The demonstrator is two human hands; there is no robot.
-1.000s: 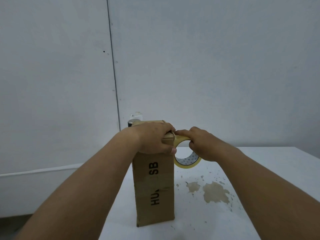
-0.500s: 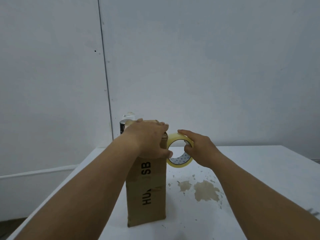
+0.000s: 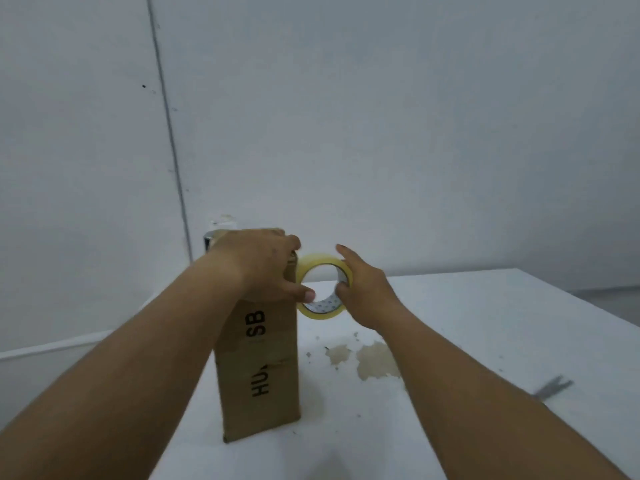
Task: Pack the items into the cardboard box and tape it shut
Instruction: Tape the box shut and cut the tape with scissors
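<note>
A tall brown cardboard box (image 3: 258, 365) with black lettering stands upright on the white table (image 3: 485, 323). My left hand (image 3: 263, 265) lies over the box's top, fingers curled over the far right edge and thumb pressed on its right side. Beside the box's top right corner, my right hand (image 3: 363, 289) holds a yellowish roll of clear tape (image 3: 320, 271), thumb inside the core and fingers over the outer rim. The roll touches the box's upper right edge. The box's top and contents are hidden by my left hand.
A metal can and a white object (image 3: 216, 230) peek out behind the box at the wall. Brownish stains (image 3: 374, 360) mark the table right of the box. A grey metal tool (image 3: 550, 389), blurred, lies at the right near my forearm. The table's left edge runs close to the box.
My right hand has lowered the tape roll slightly along the box's right edge and its fingers have spread. The view has shifted, so a grey tool appears at the right.
</note>
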